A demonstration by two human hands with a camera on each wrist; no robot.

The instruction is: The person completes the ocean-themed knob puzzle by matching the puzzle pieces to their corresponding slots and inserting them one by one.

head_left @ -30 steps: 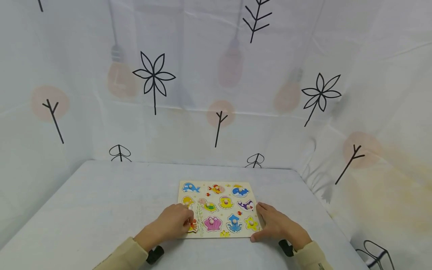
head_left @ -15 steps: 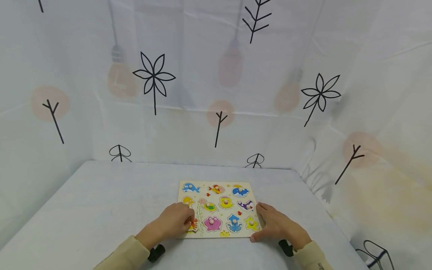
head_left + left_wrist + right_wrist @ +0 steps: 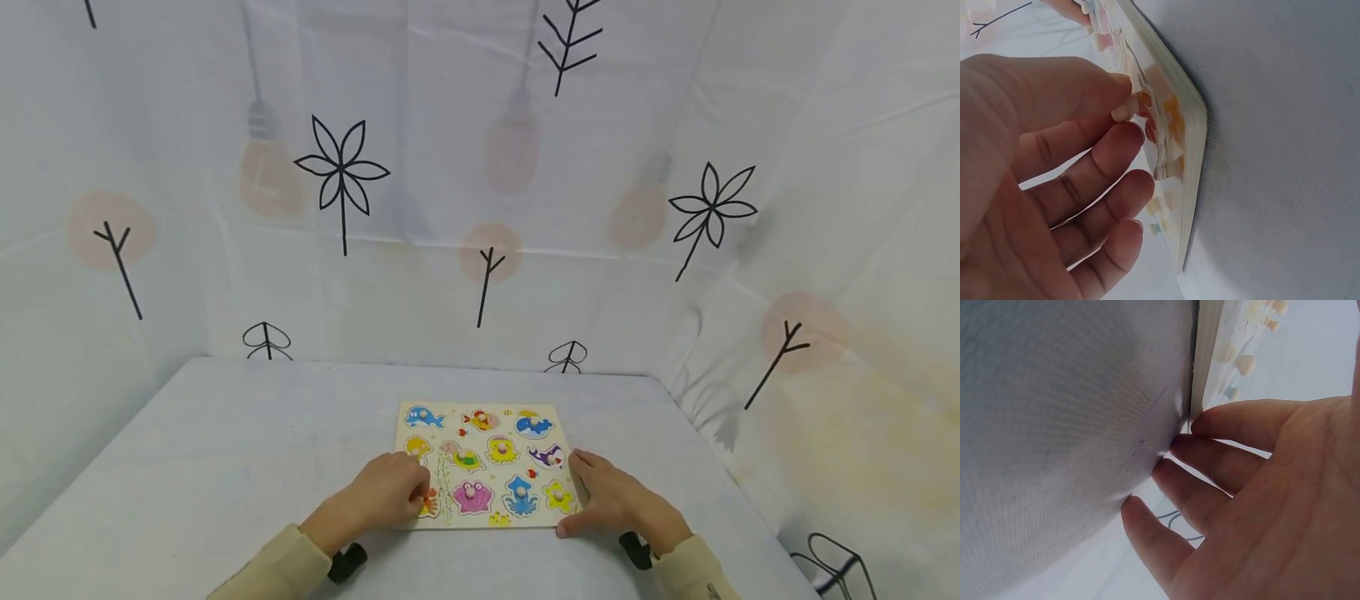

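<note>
A wooden knob puzzle board (image 3: 510, 523) with several sea-animal pieces lies flat on the white-covered table. At its lower left, my left hand (image 3: 386, 492) covers much of an orange-red puzzle piece (image 3: 431, 505). In the left wrist view, thumb and index finger pinch that piece's round wooden knob (image 3: 1124, 112); the other fingers are bent loosely beside it. The piece's edge stands a little proud of the board there; how far it sits in its recess I cannot tell. My right hand (image 3: 618, 498) rests at the board's right edge, fingertips on the cloth, thumb at the near corner.
A pink shell piece (image 3: 472, 497) is just right of the left hand, with a blue squid (image 3: 521, 497) and yellow starfish (image 3: 558, 497) beyond it. White cloth (image 3: 285, 433) covers the table. Printed fabric (image 3: 420, 292) hangs behind it.
The left hand makes only tiny shifts over the same corner, and the orange-red piece under it turns or settles slightly. The board and the right hand keep their places.
</note>
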